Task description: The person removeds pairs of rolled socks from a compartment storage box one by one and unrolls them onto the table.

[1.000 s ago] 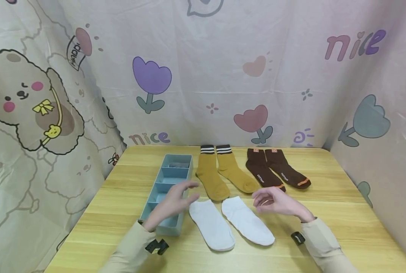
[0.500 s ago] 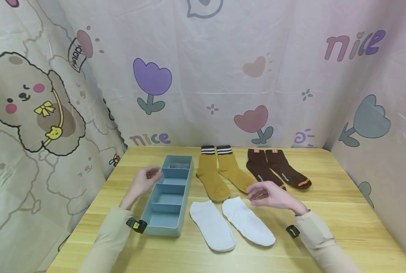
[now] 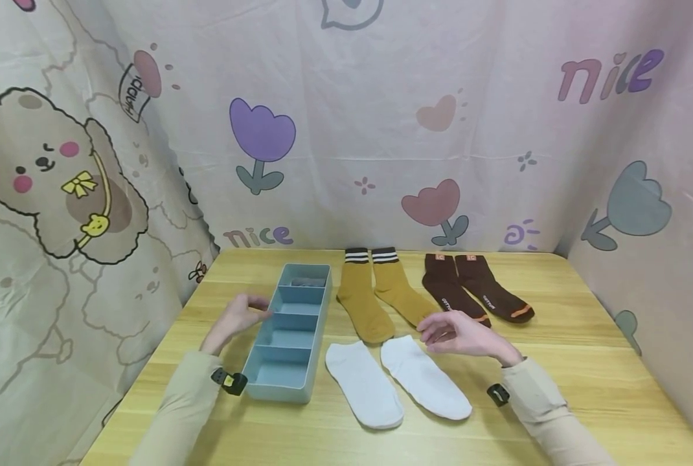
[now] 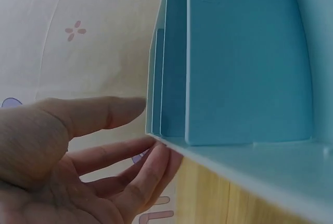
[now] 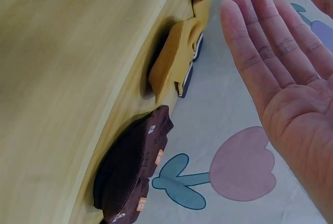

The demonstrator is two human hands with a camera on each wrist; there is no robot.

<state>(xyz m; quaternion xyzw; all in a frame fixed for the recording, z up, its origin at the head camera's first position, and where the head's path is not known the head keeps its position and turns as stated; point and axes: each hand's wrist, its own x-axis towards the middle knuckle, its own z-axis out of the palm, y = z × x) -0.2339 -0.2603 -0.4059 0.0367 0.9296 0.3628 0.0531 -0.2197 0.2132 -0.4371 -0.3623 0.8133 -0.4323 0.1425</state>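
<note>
A blue-grey divided storage box (image 3: 279, 372) lies lengthwise on the table. My left hand (image 3: 238, 321) is at its left wall, thumb and fingers loosely bent. In the left wrist view the fingertips reach the outside of the box (image 4: 250, 67); whether they press it I cannot tell. My right hand (image 3: 460, 333) hovers with relaxed fingers near the toe of the right mustard sock (image 3: 401, 294), above the right white sock (image 3: 425, 382). Nothing is in its palm (image 5: 302, 114) in the right wrist view. The left white sock (image 3: 365, 388) and left mustard sock (image 3: 361, 304) lie flat.
Two brown socks (image 3: 489, 291) lie flat at the back right. A dark grey folded-looking item (image 3: 308, 282) sits in the box's far compartment. Printed cloth (image 3: 346, 129) hangs behind the wooden table (image 3: 556, 388) and at both sides.
My left hand has moved left, from over the box to its outer left side. The right hand has shifted slightly left. Socks and box stay put.
</note>
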